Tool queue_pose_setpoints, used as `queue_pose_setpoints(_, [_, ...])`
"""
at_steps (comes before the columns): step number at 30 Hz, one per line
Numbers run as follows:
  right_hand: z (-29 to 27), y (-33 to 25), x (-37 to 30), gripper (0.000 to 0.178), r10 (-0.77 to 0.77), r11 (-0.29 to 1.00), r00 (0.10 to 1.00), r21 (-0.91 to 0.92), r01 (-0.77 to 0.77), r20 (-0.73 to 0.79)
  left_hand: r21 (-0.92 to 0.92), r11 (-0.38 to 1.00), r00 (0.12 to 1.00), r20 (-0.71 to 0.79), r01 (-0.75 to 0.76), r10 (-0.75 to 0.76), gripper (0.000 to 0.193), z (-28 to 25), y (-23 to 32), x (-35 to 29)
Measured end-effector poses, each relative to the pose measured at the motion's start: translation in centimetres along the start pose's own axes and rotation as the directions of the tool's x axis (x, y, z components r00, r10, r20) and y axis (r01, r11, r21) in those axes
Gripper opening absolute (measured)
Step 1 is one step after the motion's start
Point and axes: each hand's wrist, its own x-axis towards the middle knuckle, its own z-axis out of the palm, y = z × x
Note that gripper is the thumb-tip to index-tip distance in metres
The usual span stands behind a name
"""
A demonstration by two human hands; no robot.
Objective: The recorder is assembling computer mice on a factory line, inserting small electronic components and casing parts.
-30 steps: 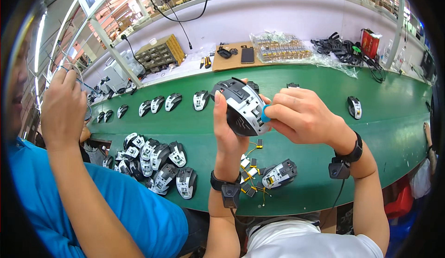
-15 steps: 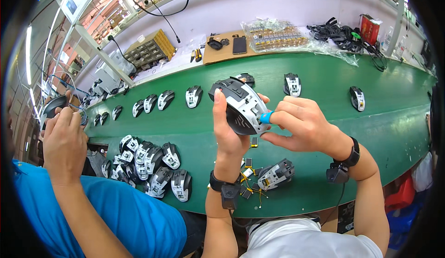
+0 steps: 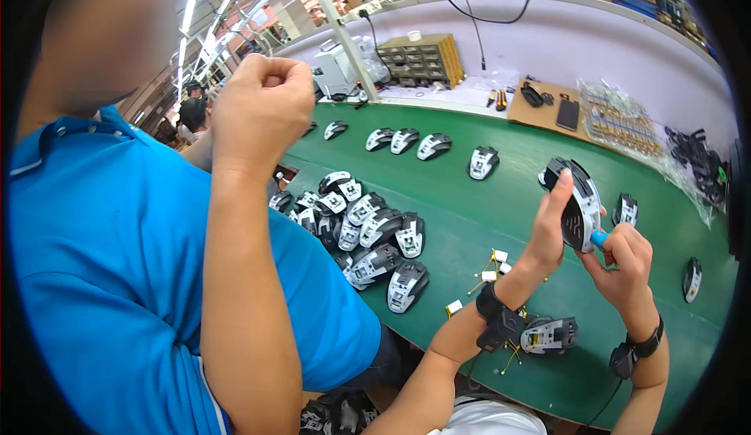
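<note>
My left hand (image 3: pixel 547 228) grips a black and white computer mouse (image 3: pixel 580 214) with parts of its shell open, held above the green bench. The thumb lies along the mouse's side. My right hand (image 3: pixel 627 257) has its fingers bent in at the mouse's lower end and pinches there. A blue finger cover (image 3: pixel 599 238) on one of its fingers touches that end; what lies under the fingertip is hidden. On the bench below my wrists rests another open mouse (image 3: pixel 549 336). Small batteries (image 3: pixel 499 257) with thin wires are scattered beside it.
A heap of mice (image 3: pixel 375 228) covers the bench to the left; more stand in a spaced row (image 3: pixel 435 146) further back. A co-worker in a blue shirt (image 3: pixel 156 239) sits close on my left, hand (image 3: pixel 262 110) raised. A cardboard sheet (image 3: pixel 540 118) with a phone (image 3: pixel 568 114) lies by the wall.
The view has swung to the left, so the bench and my hands appear further right and the co-worker fills more of it. The mouse is still in my hands, now turned more upright.
</note>
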Motion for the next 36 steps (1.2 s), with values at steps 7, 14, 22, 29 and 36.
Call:
queue_pose_setpoints(7, [0.0, -0.1, -0.1, 0.040, 0.099, 0.992, 0.992, 0.067, -0.104, 0.076, 0.072, 0.997, 0.999, -0.041, 0.019, -0.017, 0.049, 0.4, 0.2, -0.1])
queue_pose_setpoints(14, [-0.3, 0.1, -0.4, 0.039, 0.120, 0.988, 0.985, 0.086, -0.131, 0.127, -0.064, 0.921, 0.923, -0.037, -0.385, 0.384, 0.049, -3.9, 12.0, 2.9])
queue_pose_setpoints(22, [-0.7, -0.4, -1.0, 0.031, 0.269, 0.957, 0.962, 0.095, -0.273, 0.051, -0.271, 0.820, 0.841, 0.061, -0.505, 0.538, 0.051, -4.6, 25.2, 3.5])
queue_pose_setpoints(29, [-0.8, -0.5, -1.7, 0.034, 0.276, 0.944, 0.961, 0.193, -0.268, -0.018, -0.257, 0.794, 0.815, 0.038, -0.551, 0.578, 0.055, -4.8, 24.1, 3.9])
queue_pose_setpoints(36, [-2.4, 0.8, -2.8, 0.032, 0.355, 0.890, 0.934, 0.298, -0.347, 0.027, -0.205, 0.835, 0.852, 0.010, -0.510, 0.523, 0.059, -5.1, 20.1, 3.3])
